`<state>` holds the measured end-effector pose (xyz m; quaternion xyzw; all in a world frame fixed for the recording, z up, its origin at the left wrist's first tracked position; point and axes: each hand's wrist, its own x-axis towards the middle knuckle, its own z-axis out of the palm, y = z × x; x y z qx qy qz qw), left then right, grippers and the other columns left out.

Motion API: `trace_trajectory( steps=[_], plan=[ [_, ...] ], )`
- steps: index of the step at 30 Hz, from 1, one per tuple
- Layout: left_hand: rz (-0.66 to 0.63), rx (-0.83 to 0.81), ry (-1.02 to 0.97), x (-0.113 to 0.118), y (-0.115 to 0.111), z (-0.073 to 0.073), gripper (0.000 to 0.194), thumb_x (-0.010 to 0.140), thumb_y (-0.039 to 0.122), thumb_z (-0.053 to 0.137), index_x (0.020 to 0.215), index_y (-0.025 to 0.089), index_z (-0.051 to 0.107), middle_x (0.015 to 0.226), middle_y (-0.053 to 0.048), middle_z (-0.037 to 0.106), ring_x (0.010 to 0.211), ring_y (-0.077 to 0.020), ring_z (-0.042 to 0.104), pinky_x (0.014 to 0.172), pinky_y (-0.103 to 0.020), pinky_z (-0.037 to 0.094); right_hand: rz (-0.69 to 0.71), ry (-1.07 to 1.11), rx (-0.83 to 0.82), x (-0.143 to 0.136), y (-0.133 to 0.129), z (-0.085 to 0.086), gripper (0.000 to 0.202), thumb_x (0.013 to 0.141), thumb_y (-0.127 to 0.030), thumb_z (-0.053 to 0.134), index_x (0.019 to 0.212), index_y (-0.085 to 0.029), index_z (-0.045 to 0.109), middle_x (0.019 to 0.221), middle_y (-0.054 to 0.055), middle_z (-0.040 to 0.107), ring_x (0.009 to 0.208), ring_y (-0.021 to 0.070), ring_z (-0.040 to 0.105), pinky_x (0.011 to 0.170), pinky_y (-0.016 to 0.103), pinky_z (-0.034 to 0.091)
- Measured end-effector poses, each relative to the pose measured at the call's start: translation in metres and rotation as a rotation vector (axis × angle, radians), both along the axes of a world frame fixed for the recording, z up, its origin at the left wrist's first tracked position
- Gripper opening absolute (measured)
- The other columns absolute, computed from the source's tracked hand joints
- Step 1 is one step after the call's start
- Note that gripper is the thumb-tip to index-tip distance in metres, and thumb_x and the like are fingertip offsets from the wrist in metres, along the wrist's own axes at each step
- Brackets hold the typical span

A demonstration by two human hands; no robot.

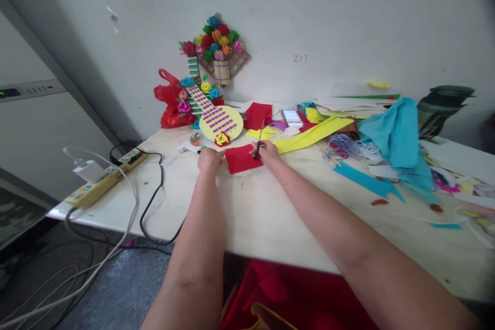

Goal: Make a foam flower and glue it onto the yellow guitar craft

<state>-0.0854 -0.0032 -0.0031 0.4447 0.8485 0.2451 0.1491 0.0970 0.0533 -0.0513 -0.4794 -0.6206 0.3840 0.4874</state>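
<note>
A red paper piece [242, 160] lies on the white table between my two hands. My left hand [211, 160] is closed at its left edge, and what its fingers pinch is too small to make out. Over the paper's right side, my right hand [268, 152] grips black-handled scissors [261, 139], whose blades point up and away from me. Just behind the paper is a yellow and red paper flower [221, 138], at the base of a round yellow craft piece [221, 122] with purple strips.
A glue gun [188, 147] lies left of my left hand. A power strip [104, 180] with cables runs along the left edge. Yellow paper [313, 135], blue paper [390, 136], string [350, 147] and a dark bottle [441, 111] are on the right.
</note>
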Motion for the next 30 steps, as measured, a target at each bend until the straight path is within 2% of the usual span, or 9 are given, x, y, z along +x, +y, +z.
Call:
trace_trajectory(
  steps=[7, 12, 17, 30],
  plan=[
    [-0.023, -0.007, -0.043, 0.0005, -0.0001, -0.0002, 0.033, 0.059, 0.052, 0.065, 0.057, 0.019, 0.062, 0.070, -0.007, 0.066, 0.080, -0.0227, 0.061, 0.065, -0.029, 0.045, 0.028, 0.050, -0.052, -0.0007, 0.0017, -0.0025, 0.031, 0.075, -0.047, 0.055, 0.088, -0.020, 0.055, 0.065, 0.000, 0.067, 0.062, 0.0146, 0.065, 0.061, 0.029, 0.053],
    [-0.030, -0.033, -0.005, 0.0014, 0.0037, -0.0021, 0.033, 0.053, 0.050, 0.070, 0.063, 0.019, 0.064, 0.083, -0.008, 0.068, 0.084, -0.0241, 0.060, 0.068, -0.031, 0.046, 0.034, 0.071, -0.058, -0.0008, 0.0010, -0.0028, 0.030, 0.073, -0.047, 0.056, 0.086, -0.020, 0.054, 0.065, 0.000, 0.068, 0.063, 0.0149, 0.065, 0.061, 0.029, 0.053],
    [-0.024, -0.027, 0.029, 0.0013, 0.0070, -0.0066, 0.032, 0.055, 0.049, 0.071, 0.071, 0.021, 0.066, 0.092, -0.009, 0.067, 0.091, -0.0247, 0.059, 0.074, -0.033, 0.046, 0.057, 0.137, -0.069, -0.0009, -0.0003, -0.0013, 0.030, 0.071, -0.045, 0.060, 0.084, -0.020, 0.053, 0.061, 0.000, 0.066, 0.060, 0.0148, 0.064, 0.058, 0.028, 0.053],
    [-0.006, -0.015, 0.027, 0.0029, 0.0067, -0.0079, 0.022, 0.062, 0.043, 0.067, 0.071, 0.023, 0.066, 0.091, -0.007, 0.067, 0.094, -0.0237, 0.059, 0.078, -0.034, 0.045, 0.091, 0.082, -0.038, 0.0004, -0.0031, -0.0002, 0.029, 0.071, -0.045, 0.061, 0.083, -0.019, 0.053, 0.061, 0.000, 0.066, 0.058, 0.0147, 0.063, 0.061, 0.030, 0.053]
  ],
)
